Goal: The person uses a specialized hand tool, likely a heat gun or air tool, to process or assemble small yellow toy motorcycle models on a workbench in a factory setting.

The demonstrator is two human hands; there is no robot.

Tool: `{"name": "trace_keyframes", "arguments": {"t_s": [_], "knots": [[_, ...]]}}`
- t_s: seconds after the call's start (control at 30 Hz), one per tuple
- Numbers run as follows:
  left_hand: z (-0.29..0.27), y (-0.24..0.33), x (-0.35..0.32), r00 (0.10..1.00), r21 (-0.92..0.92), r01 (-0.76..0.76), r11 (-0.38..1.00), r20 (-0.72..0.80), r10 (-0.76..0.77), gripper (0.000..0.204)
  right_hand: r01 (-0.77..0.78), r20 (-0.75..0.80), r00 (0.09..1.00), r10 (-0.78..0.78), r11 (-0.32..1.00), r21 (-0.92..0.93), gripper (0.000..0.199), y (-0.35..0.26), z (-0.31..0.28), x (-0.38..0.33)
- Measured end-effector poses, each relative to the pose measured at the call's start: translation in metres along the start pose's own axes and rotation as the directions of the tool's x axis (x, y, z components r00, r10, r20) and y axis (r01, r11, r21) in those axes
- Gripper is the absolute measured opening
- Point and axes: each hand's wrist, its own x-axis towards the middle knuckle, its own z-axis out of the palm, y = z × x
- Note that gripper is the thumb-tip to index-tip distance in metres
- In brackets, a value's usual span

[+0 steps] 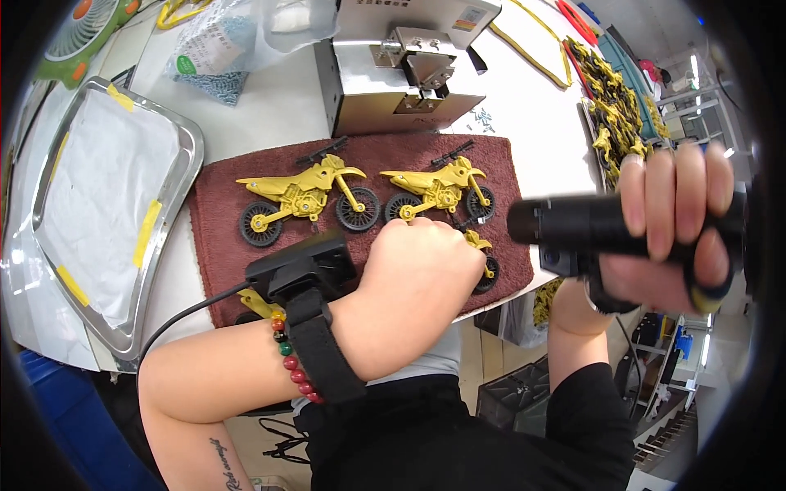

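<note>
My left hand (426,274) is closed in a fist over a yellow toy motorcycle (479,245). Only the bike's front end and black front wheel stick out beside the knuckles; my fingertips are hidden beneath the hand. Raised at the right, my right hand (675,213) wraps around a thick black cylindrical tool (565,222), which lies level and points left. Beyond my left fist, two more toy motorcycles, one on the left (303,192) and one on the right (438,188), lie on a brown towel (221,192). Another yellow piece (260,304) peeks out beneath my left wrist.
A metal machine (401,82) stands behind the towel, with loose screws (483,121) beside it. At the left are a paper-lined metal tray (192,139) and a bag of screws (217,61). Many yellow-black toy parts (610,106) lie heaped at the right.
</note>
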Motion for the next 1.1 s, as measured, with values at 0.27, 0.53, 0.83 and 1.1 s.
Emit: {"name": "trace_keyframes", "arguments": {"t_s": [0.27, 0.53, 0.83, 1.1], "knots": [[-0.002, 0.002, -0.001, 1.0, 0.034, -0.014, 0.999, 0.024, 0.013, 0.005, 0.077, -0.063, 0.995, -0.077, 0.997, -0.016, 0.034, -0.008, -0.016, -0.062], [-0.003, 0.002, 0.002, 1.0, 0.027, -0.009, 1.0, 0.016, 0.009, 0.007, 0.003, -0.085, 0.996, -0.01, 0.997, -0.073, 0.034, 0.002, -0.014, -0.068], [-0.001, 0.003, 0.0, 1.0, 0.048, -0.001, 0.999, 0.003, 0.001, 0.006, 0.083, -0.152, 0.984, -0.098, 0.991, -0.105, 0.033, 0.009, -0.005, -0.073], [0.005, 0.002, 0.001, 1.0, 0.101, 0.019, 0.995, -0.001, -0.019, 0.011, 0.071, 0.088, 0.994, -0.064, 0.994, -0.083, 0.03, 0.007, -0.015, -0.063]]}}
